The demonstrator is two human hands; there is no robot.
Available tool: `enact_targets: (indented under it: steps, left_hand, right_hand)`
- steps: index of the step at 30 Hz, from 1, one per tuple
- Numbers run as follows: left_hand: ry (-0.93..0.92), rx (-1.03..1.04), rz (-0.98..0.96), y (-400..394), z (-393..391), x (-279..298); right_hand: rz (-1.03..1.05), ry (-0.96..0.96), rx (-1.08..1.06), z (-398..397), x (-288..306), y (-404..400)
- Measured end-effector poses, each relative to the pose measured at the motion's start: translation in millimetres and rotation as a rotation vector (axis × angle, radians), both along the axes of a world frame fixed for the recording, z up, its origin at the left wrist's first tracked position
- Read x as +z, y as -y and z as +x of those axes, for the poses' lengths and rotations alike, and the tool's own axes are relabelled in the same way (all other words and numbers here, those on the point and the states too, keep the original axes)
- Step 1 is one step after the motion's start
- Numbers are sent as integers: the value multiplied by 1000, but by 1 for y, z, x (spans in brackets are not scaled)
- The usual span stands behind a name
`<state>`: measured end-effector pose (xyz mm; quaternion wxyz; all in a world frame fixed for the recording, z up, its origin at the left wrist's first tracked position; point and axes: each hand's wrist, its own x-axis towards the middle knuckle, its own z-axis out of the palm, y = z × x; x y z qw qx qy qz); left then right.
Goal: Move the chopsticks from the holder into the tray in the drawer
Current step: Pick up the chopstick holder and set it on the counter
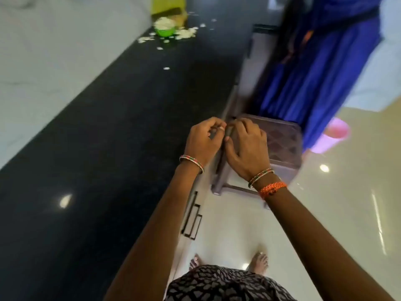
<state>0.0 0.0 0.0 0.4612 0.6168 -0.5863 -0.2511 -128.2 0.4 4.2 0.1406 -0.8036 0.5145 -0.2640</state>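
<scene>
Black polished stone forms the table (91, 135), which runs away along the left side of the view. Both hands meet just past its front edge, over a brown plastic stool (280, 146) that stands on the glossy floor (338, 213). The left hand (201, 140) and the right hand (245, 146) have their fingers (213, 124) curled inward and nearly touching; something thin and dark may be pinched between them, but motion blur makes it impossible to tell whether it is the chopsticks, or where the chopsticks lie. Beaded bangles (192, 164) circle both wrists, and an orange thread (273, 189) is tied on the right wrist. Drawer handles (192, 216) show on the cabinet front below the table edge. Far along the table sits a green bowl (165, 29) amid scattered white scraps. A person in a blue garment (314, 68) stands beyond the stool.
</scene>
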Motion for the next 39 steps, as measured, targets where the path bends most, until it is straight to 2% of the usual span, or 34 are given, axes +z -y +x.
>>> enact_targets:
  steps: [4, 9, 15, 21, 25, 30, 39]
  left_hand:
    - [63, -204, 63, 25, -102, -14]
    - [103, -531, 54, 46, -250, -26]
    - [49, -768, 104, 61, -421, -41]
    - [-27, -1025, 121, 72, -574, -45]
    - [-79, -1130, 65, 90, -663, -49]
    - [-105, -1251, 182, 127, -779, -49]
    - [-138, -1363, 166, 187, -963, -33]
  right_hand:
    - [-28, 7, -283, -108, -24, 1]
    - [-46, 44, -596, -260, -51, -14]
    - [83, 55, -894, -410, -83, -42]
    - [37, 115, -1196, -536, -80, -55]
    - [-7, 171, -1373, -614, -76, -50]
    - [-117, 194, -1525, -717, -67, -22]
    - [-240, 236, -1678, -881, -46, 19]
